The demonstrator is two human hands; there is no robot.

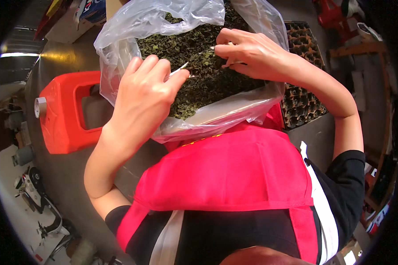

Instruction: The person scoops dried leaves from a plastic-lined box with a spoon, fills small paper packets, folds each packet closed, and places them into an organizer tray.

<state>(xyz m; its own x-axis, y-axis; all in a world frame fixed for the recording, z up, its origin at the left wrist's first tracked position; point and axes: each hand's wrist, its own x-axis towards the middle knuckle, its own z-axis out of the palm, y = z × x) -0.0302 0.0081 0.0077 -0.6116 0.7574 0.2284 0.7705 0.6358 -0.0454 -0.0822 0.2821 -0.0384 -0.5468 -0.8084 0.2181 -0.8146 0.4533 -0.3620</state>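
Note:
An opened clear plastic bag [117,48] holds a wide heap of dried, dark green leaves [208,84], which look like tea. My left hand [146,90] is over the left side of the heap, fingers curled and closed on a thin white strip [177,70] that sticks out past the fingertips. Above the right side of the leaves is my right hand [250,55], its thumb and fingers pinched together. A small pale bit shows at those fingertips, too small to name. The lower fingers of the right hand are partly hidden.
A red plastic jug [62,115] stands on the floor at the left, with a roll of tape [40,107] against it. Egg-carton-like trays [303,104] lie right of the bag. A red apron [225,172] covers my lap. A scooter [42,198] is at far left.

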